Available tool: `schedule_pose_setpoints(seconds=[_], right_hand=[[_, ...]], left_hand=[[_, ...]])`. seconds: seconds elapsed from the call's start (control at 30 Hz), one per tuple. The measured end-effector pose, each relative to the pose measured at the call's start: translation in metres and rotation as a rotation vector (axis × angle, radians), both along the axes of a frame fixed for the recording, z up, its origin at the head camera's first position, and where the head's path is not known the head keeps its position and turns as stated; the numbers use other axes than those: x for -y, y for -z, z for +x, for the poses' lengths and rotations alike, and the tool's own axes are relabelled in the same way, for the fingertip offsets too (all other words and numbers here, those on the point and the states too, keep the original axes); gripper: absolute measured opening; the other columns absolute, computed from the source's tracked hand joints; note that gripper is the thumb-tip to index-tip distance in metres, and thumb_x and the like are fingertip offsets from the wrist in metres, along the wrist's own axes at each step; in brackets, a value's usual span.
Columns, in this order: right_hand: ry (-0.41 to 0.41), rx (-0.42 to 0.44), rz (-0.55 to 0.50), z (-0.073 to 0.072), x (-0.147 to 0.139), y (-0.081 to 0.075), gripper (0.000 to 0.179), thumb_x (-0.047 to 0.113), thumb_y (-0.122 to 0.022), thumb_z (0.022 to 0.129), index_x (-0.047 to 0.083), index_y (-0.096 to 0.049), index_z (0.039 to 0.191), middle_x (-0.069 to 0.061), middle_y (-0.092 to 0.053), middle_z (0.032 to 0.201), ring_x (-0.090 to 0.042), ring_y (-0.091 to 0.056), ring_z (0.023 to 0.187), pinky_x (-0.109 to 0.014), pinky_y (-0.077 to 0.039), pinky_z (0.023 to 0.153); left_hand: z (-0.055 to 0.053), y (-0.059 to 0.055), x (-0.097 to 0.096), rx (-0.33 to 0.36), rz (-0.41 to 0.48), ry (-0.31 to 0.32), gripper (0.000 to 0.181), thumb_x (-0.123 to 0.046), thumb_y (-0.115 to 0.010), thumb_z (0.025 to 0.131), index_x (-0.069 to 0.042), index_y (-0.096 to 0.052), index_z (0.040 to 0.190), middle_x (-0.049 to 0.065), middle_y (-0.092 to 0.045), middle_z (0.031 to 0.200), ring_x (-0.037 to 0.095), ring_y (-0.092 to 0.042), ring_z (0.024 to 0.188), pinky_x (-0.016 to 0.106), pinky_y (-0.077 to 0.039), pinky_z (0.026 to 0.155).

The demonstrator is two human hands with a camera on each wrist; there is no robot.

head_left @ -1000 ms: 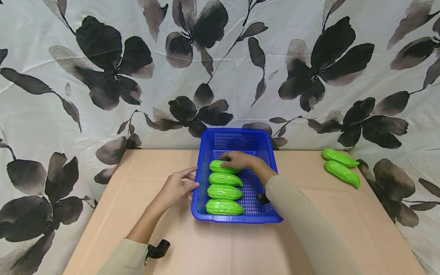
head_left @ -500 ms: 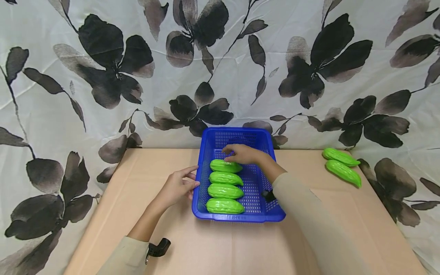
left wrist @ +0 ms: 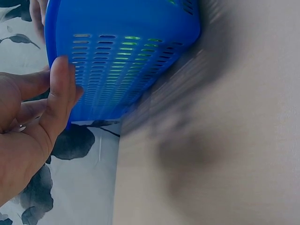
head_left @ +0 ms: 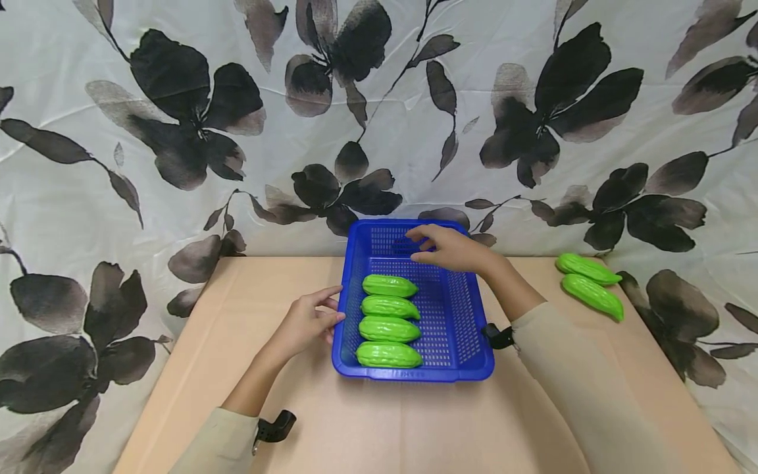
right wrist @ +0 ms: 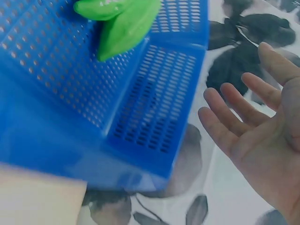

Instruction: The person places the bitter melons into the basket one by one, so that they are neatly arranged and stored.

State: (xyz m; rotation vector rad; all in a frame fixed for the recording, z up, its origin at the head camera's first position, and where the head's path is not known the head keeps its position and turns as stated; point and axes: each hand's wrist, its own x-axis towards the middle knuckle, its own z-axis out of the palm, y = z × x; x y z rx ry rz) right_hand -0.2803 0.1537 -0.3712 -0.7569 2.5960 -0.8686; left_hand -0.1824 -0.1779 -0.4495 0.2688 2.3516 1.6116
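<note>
A blue perforated plastic basket (head_left: 456,316) sits at the far middle of the table. Several glossy green bitter gourds, the farthest being one bitter gourd (head_left: 389,285), lie crosswise in a column along its left side. My left hand (head_left: 304,322) touches the basket's left rim with extended fingers; the left wrist view shows its fingers (left wrist: 60,89) against the outer wall. Over the far right part of the basket hovers my right hand (head_left: 447,247), holding nothing, its fingers spread and slightly bent. The right wrist view shows two gourds (right wrist: 126,30) inside the basket and that hand apart from them.
Two more green gourds (head_left: 592,296) lie side by side at the table's far right edge. The beige table (head_left: 379,428) extends in front of the basket. Behind it hangs a white cloth (head_left: 426,131) with dark flowers.
My right hand has let go of the farthest gourd, lifted and moved right and away from it. The gourd stays in the column. My left hand has stayed at the rim.
</note>
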Motion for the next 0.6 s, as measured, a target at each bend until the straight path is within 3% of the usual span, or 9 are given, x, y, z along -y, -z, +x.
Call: schedule_pose_setpoints(seconds=[0.2,0.6], right_hand=[[0.053,-0.009,-0.073,0.018,-0.028,-0.009,0.06,0.026,-0.066,0.103,0.007,-0.043,0.155,-0.014,-0.046,0.157,-0.037,-0.054,0.137,-0.054,-0.052,0.113],[0.267,-0.125,-0.199,0.056,-0.096,0.012,0.059,0.03,-0.065,0.103,0.007,-0.043,0.154,-0.019,-0.045,0.154,-0.044,-0.05,0.138,-0.067,-0.043,0.115]], left_hand=[[0.0,-0.002,-0.001,-0.001,-0.005,-0.005,0.06,0.002,-0.069,0.096,-0.001,-0.048,0.152,0.022,-0.064,0.114,0.016,-0.068,0.062,0.033,-0.065,0.055],[-0.001,-0.002,-0.001,0.004,-0.003,0.006,0.06,0.001,-0.069,0.096,0.0,-0.048,0.152,0.023,-0.064,0.115,0.016,-0.068,0.062,0.034,-0.066,0.056]])
